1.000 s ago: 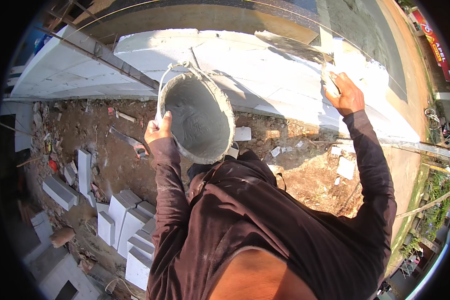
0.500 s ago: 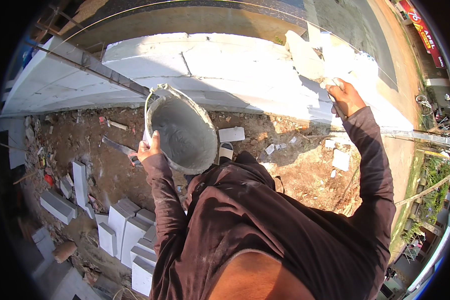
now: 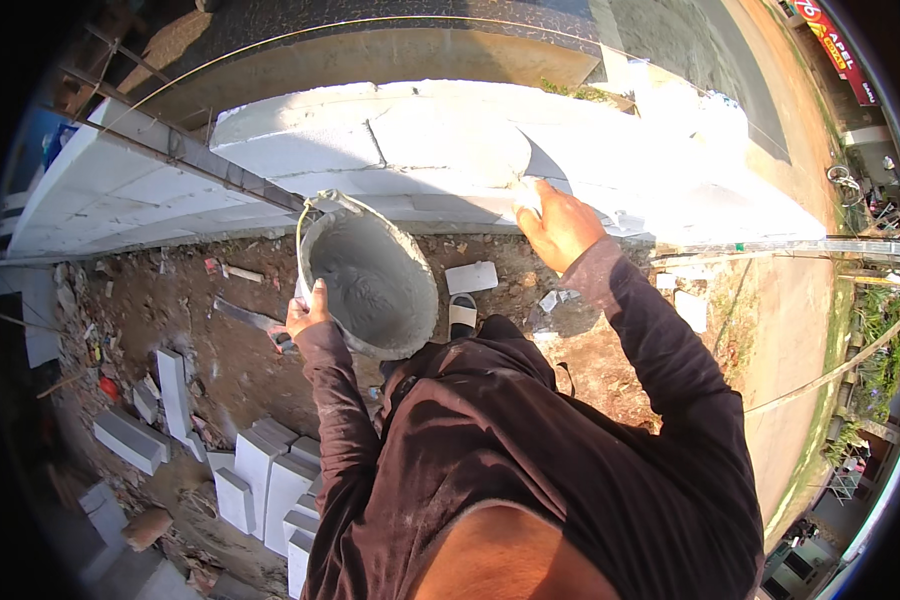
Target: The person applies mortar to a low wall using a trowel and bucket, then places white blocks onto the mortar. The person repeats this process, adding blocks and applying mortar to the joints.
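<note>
My left hand (image 3: pixel 310 312) is closed on the near-left rim of a mortar-caked bucket (image 3: pixel 422 268), thumb over the edge. Wet grey mortar (image 3: pixel 355 275) lies inside it, and the wire handle leans against the far rim. Ahead and to the right, my right hand (image 3: pixel 560 225) is wrapped round the handle of a trowel (image 3: pixel 527 197). The trowel's blade is pale in the glare by the near face of a low white block wall (image 3: pixel 320 150); whether it touches the blocks I cannot tell.
White blocks (image 3: pixel 260 470) are stacked on the dirt at lower left. A saw (image 3: pixel 245 315) lies left of the bucket. A metal post (image 3: pixel 195 155) slants over the wall at left, and a string line (image 3: pixel 370 22) runs beyond it. A loose block piece (image 3: pixel 471 277) lies near my foot.
My right hand has swung left and closer to the bucket with the trowel, away from the wall's right part. My left hand still holds the bucket, which sits slightly lower in view.
</note>
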Tool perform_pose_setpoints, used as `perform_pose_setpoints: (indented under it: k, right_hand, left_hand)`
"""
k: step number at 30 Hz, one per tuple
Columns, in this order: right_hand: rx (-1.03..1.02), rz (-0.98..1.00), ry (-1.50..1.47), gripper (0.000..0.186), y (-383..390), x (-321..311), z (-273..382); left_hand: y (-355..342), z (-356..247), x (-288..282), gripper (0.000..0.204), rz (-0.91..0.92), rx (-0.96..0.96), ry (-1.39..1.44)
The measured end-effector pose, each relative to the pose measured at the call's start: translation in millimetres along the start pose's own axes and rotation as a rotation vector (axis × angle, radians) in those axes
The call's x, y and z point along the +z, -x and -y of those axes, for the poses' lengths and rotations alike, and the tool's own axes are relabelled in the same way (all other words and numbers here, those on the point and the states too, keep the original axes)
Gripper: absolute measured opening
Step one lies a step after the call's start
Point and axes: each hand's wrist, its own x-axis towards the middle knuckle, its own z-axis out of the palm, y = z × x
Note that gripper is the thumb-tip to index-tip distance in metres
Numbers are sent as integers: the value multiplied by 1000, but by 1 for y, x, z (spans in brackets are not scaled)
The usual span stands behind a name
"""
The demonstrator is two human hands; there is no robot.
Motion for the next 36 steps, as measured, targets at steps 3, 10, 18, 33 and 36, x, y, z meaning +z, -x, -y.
perform_pose_setpoints:
  k: [3, 10, 18, 33, 36]
  right_hand:
    - [24, -191, 61, 46, 14, 6, -38]
    - [110, -202, -554, 52, 16, 30, -72]
    - [-172, 168, -231, 40, 14, 60, 7]
    - [-296, 740, -78, 27, -8, 139, -18]
    - [-140, 756, -330, 33, 1, 104, -37]
  left_hand:
    - [6, -9, -1, 33, 30, 13, 7]
    - [1, -4, -1, 35, 15, 28, 0]
    - [-4, -5, 0, 36, 10, 69, -59]
    - [45, -106, 17, 31, 231, 156, -81]
    - [34, -96, 13, 33, 173, 106, -5]
